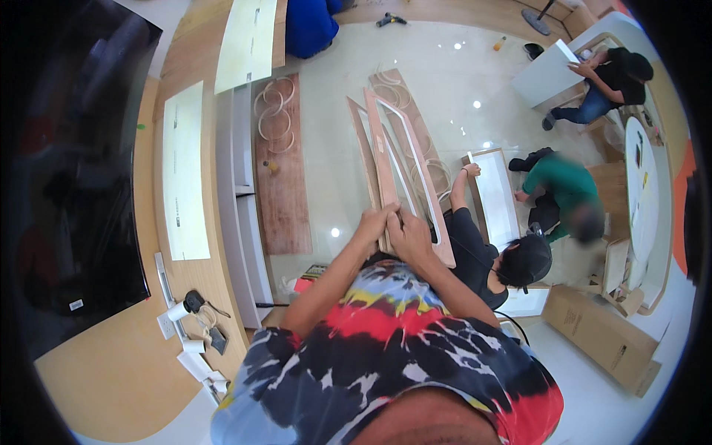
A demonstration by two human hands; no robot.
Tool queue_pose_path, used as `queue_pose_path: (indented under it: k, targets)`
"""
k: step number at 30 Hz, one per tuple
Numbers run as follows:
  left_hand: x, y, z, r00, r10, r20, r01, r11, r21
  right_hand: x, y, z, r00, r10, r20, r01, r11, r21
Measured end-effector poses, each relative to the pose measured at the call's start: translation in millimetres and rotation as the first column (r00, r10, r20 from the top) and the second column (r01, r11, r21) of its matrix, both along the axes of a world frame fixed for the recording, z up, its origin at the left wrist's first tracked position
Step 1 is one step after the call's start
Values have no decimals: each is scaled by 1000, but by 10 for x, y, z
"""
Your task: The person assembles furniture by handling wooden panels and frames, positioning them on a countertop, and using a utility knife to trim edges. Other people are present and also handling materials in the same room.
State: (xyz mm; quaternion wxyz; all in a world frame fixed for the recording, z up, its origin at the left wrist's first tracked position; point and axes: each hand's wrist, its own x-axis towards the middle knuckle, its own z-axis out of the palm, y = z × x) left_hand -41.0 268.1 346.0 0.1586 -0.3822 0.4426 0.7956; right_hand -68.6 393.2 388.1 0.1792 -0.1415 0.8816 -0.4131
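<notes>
Hands hold wooden frames; brown board on floor, left.

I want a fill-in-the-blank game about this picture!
The left hand and right hand hold long pieces made of ___.
The big black screen is on the picture's ___ side.
The shirt just right of the open white box is ___.
The long cardboard box is at lower ___.

Missing words: wood; left; green; right.
</notes>
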Motion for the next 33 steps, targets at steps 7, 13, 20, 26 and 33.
queue_pose_path:
  k: [7,13,20,26,33]
  targets:
    - [-964,-667,-273,993,22,114,-51,965,257,-1041,-549,-65,993,101,55,-106,989,101]
    - [-1560,-1114,-524,994,57,91,-86,928,363,-1624,-1002,-267,990,54,130,-48,998,-51]
    - [-2146,-1763,-746,972,116,204,-180,926,331,-2440,-1162,-79,805,495,326,-529,849,16]
    - [-2634,-2232,-615,967,60,246,-140,935,326,-2472,-1691,-579,967,253,-9,-245,944,223]
    - [-3370,-2667,-694,992,-23,127,-25,933,360,-3074,-2305,-602,997,80,4,-80,994,76]
